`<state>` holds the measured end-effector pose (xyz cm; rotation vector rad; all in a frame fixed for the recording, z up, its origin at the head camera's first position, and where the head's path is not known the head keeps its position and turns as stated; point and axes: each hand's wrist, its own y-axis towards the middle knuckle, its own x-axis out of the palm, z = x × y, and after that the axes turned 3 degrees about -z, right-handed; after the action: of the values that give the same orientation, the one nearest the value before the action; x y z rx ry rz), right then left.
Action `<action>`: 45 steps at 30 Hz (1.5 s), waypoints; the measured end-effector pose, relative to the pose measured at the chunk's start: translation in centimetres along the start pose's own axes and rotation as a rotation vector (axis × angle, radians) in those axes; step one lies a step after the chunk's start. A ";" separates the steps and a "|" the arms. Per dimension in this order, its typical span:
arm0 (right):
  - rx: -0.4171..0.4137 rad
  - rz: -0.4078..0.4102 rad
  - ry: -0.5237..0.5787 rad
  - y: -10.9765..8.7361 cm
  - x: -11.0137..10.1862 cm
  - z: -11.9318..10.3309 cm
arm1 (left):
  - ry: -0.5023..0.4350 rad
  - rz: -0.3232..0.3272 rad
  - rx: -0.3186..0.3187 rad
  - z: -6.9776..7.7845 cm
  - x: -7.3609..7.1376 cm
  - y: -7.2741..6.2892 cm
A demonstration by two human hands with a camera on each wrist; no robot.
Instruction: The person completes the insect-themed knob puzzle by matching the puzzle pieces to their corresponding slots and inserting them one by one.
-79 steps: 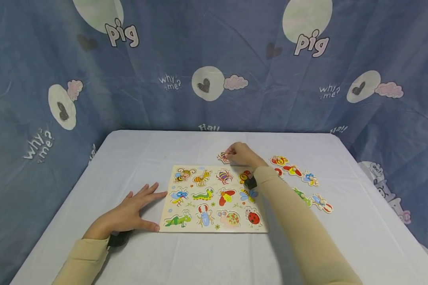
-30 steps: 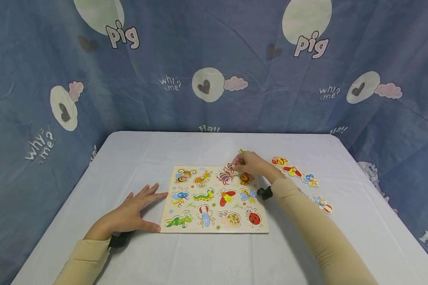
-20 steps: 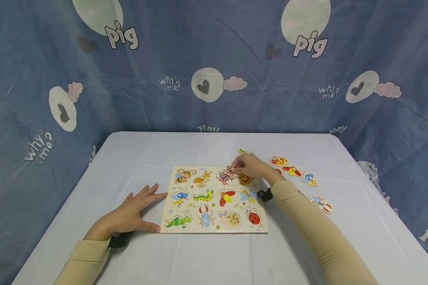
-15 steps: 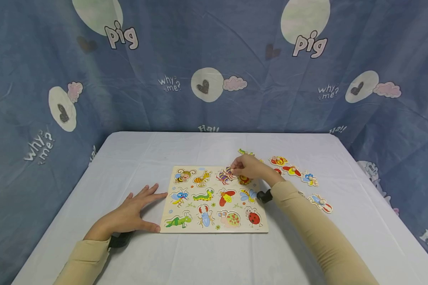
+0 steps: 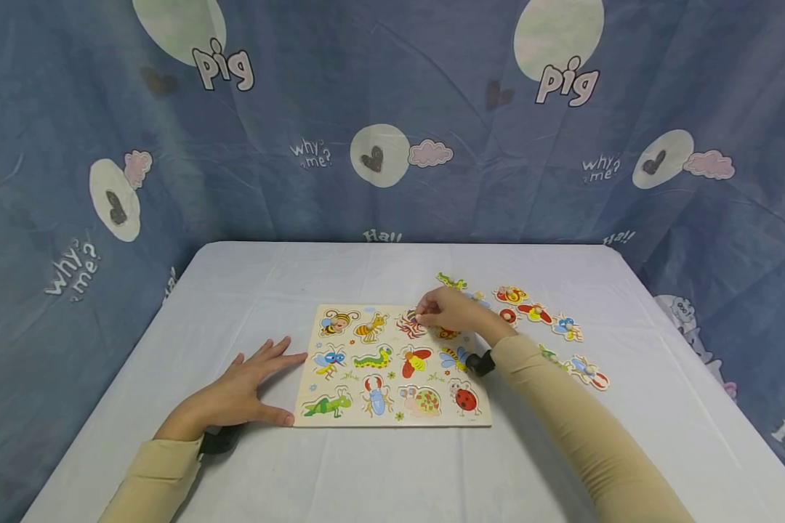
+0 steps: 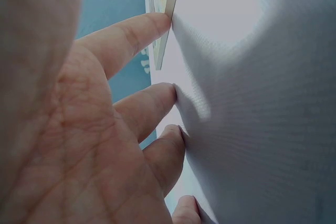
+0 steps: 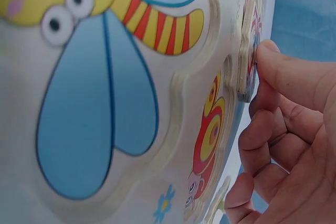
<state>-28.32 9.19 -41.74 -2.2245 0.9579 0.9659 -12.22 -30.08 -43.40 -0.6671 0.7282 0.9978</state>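
A wooden insect puzzle board (image 5: 450, 421) lies on the white table. My right hand (image 5: 454, 309) pinches a spider puzzle piece (image 5: 407, 318) between thumb and fingers, over the spider picture in the board's top row. In the right wrist view the piece (image 7: 245, 51) lies at the board's surface, its near edge slightly raised. Fingers partly cover it. My left hand (image 5: 238, 392) is spread flat at the board's left side, index fingertip and thumb tip touching its edge. Top left on the board are a bee piece (image 5: 337, 322) and an orange-striped insect piece (image 5: 370, 328).
Loose pieces lie behind and right of the board: a caterpillar (image 5: 451, 280), a butterfly (image 5: 512, 294), a red-winged insect (image 5: 535, 313), a blue fly (image 5: 568, 327), a stag beetle (image 5: 589, 373) and several more. A printed blue curtain (image 5: 392, 211) hangs behind the table.
My right hand has brought the spider piece from behind the board to the spider picture, then shifted it slightly left onto it. The left hand stays where it was.
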 end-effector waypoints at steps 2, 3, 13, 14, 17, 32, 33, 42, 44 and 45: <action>-0.003 -0.006 0.003 0.0 0.0 -0.1 | -0.001 0.000 0.000 0.0 0.0 0.0; -0.006 -0.008 0.000 0.0 0.1 -0.2 | 0.000 -0.001 0.001 0.0 0.0 0.0; -0.024 -0.022 -0.010 0.3 0.6 -0.3 | -0.001 -0.006 -0.005 0.1 0.0 0.0; -0.024 -0.023 -0.010 0.3 0.6 -0.4 | 0.000 -0.008 -0.007 0.1 0.0 0.0; -0.030 -0.030 -0.010 0.2 0.7 -0.5 | 0.003 -0.009 -0.011 0.2 0.0 0.0; -0.034 -0.033 0.001 0.5 0.5 -0.4 | 0.003 -0.006 0.003 0.2 -0.2 0.1; -0.034 -0.032 0.002 0.5 0.5 -0.4 | 0.003 -0.006 0.004 0.2 -0.2 0.1; -0.010 -0.004 0.028 0.2 0.9 -0.4 | 0.014 -0.009 0.005 0.1 0.0 0.2; -0.007 -0.001 0.035 0.1 1.0 -0.4 | 0.019 -0.009 0.003 0.1 0.0 0.2; -0.008 0.000 0.035 0.1 1.1 -0.5 | 0.024 -0.008 0.002 0.1 0.0 0.2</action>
<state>-27.66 8.41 -42.30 -2.2552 0.9717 0.9351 -12.40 -29.92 -43.43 -0.6806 0.7467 0.9828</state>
